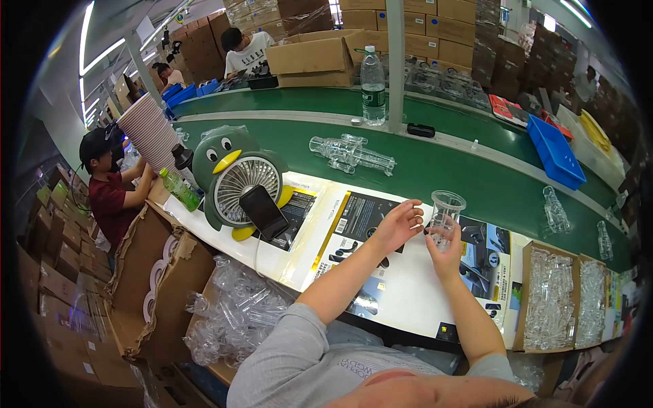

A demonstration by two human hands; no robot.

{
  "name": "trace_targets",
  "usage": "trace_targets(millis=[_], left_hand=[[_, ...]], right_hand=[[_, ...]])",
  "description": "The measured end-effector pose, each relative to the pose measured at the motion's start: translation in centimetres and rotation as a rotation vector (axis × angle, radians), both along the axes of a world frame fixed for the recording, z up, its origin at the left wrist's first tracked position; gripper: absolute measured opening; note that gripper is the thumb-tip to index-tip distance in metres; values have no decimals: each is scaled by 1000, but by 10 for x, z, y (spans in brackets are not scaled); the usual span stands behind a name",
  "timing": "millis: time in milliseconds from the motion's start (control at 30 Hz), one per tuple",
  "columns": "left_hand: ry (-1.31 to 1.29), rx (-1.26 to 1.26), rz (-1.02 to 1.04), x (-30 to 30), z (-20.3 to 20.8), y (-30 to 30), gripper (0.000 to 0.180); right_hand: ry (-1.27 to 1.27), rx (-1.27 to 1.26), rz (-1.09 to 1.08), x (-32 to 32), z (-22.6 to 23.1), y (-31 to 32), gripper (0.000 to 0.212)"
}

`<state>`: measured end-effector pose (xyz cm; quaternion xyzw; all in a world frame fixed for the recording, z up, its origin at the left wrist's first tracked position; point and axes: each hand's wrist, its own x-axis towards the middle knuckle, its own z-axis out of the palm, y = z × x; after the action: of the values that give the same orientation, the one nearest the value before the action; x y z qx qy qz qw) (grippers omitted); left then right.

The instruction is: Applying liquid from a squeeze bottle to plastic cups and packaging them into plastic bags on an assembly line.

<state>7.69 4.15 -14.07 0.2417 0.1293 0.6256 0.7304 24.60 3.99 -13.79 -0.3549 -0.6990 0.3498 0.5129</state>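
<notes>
A clear plastic cup-shaped part (447, 205) with a round flared rim stands upright in my right hand (445, 253). The fingers wrap its lower half and hide some of it. Just to the left, my left hand (398, 228) hovers over the bench with fingers loosely bent and apart, and I see nothing in it. It is close to the part but does not appear to touch it. Under both hands lie flattened printed cardboard sheets (401, 299). Farther back, a clear plastic assembly (352, 154) lies on the green belt (299, 139).
A penguin-shaped fan (228, 178) with a phone (264, 212) leaning on it stands left. Cartons of clear parts (549, 299) sit right; bagged clear parts (238, 313) lie lower left. Beyond are a water bottle (373, 88), a blue tray (554, 153) and a co-worker (109, 183).
</notes>
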Motion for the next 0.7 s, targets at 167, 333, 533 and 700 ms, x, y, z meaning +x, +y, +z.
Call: trace_targets(millis=[167,333,533,700], left_hand=[[1,-6,-3,0,1,0,26],[0,-2,-2,0,1,2,26],[-6,6,-7,1,-1,3,26],[-1,3,1,0,0,-3,26]], right_hand=[[6,3,7,-1,0,0,54],[6,2,10,-1,3,0,54],[-7,-6,19,2,-1,3,54],[4,-35,33,0,0,-3,55]])
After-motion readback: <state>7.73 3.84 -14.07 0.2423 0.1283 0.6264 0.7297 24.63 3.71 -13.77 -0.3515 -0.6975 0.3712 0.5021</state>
